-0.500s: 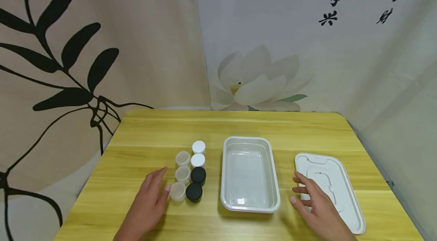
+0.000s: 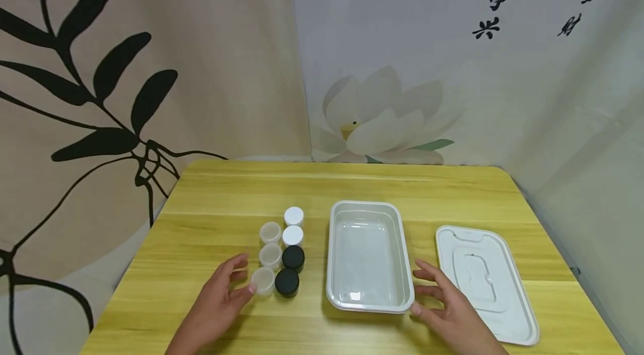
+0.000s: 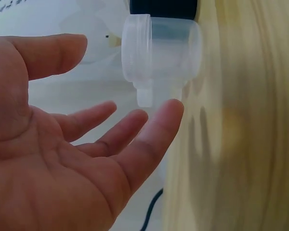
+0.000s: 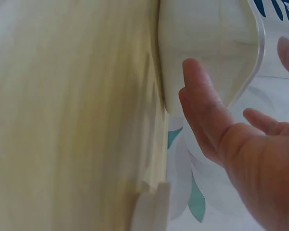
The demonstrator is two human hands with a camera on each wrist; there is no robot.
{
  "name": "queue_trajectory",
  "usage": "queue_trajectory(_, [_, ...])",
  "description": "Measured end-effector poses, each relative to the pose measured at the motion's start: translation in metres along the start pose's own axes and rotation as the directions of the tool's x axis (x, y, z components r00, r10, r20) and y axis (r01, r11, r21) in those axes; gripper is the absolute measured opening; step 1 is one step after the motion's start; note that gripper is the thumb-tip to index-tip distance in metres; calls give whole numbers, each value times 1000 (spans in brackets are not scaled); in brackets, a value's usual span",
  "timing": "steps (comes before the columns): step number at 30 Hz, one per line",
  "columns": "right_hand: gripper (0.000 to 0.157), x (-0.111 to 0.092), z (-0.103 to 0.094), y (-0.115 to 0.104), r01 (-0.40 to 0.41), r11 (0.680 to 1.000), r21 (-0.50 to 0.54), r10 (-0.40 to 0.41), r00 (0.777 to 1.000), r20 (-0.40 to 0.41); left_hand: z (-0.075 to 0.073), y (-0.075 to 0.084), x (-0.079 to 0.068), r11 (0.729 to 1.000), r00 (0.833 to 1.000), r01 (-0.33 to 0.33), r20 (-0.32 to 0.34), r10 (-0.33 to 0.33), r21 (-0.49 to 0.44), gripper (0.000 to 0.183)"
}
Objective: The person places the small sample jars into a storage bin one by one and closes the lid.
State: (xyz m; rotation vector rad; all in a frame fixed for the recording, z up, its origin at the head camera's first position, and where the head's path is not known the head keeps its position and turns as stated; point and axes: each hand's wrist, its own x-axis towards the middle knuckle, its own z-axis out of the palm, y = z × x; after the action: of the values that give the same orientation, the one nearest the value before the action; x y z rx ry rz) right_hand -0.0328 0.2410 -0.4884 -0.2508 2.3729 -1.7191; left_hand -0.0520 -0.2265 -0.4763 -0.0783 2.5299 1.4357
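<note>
1. Left hand (image 2: 217, 298): fingers apart, beside the nearest translucent jar (image 2: 263, 281), smooth plastic, finely ribbed cap (image 3: 136, 48)
2. Right hand (image 2: 449, 310): fingers apart, just beside the pale tub (image 2: 369, 260) (contact unclear), glossy, round-cornered, flared rim
3. White lid (image 2: 485, 282): flat, moulded ridges, right of the tub
4. Black-topped jars (image 2: 287, 282), white-topped jars (image 2: 293, 236): round, one column on the wood-grain table (image 2: 221, 198)

On the table (image 2: 226, 193), left of centre, a column of three jars (image 2: 270, 256) stands just left of a column of four jars (image 2: 293, 258). The container (image 2: 369, 260) lies right of centre, the lid (image 2: 485, 282) farther right. At lower left, the left hand (image 2: 213, 302) is beside the frontmost left jar (image 2: 263, 281); at lower right, the right hand (image 2: 450, 310) is between container and lid; fabric (image 2: 226, 64) spans the upper half, behind.
</note>
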Motion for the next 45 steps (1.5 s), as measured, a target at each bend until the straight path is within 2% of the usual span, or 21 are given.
queue_trajectory(5, [76, 1, 8, 2, 29, 996, 82, -30, 999, 17, 3, -5, 0, 995, 1000, 31, 6, -30, -93, 64])
queue_trajectory(11, [81, 3, 13, 5, 48, 988, 146, -53, 998, 28, 5, -9, 1, 988, 999, 32, 7, -31, -149, 62])
queue_trajectory(19, [82, 3, 20, 6, -44, 964, 263, 27, 997, 69, 7, -12, 3, 985, 1000, 16, 7, -15, -173, 58])
queue_trajectory(29, [84, 3, 23, 3, -87, 927, 365, 53, 994, 100, 15, -17, 5, 976, 1000, 28, -4, -30, -215, 52])
queue_trajectory(34, [84, 3, 24, 3, -88, 921, 380, 55, 994, 96, 16, -16, 6, 977, 1000, 26, -6, -28, -210, 50])
queue_trajectory(41, [83, 3, 24, 5, -94, 923, 372, 64, 994, 94, 16, -17, 6, 976, 1000, 9, 24, -3, -220, 51])
queue_trajectory(45, [82, 2, 24, 6, -97, 926, 364, 70, 994, 85, 18, -16, 7, 978, 1000, 15, 16, -11, -208, 50])
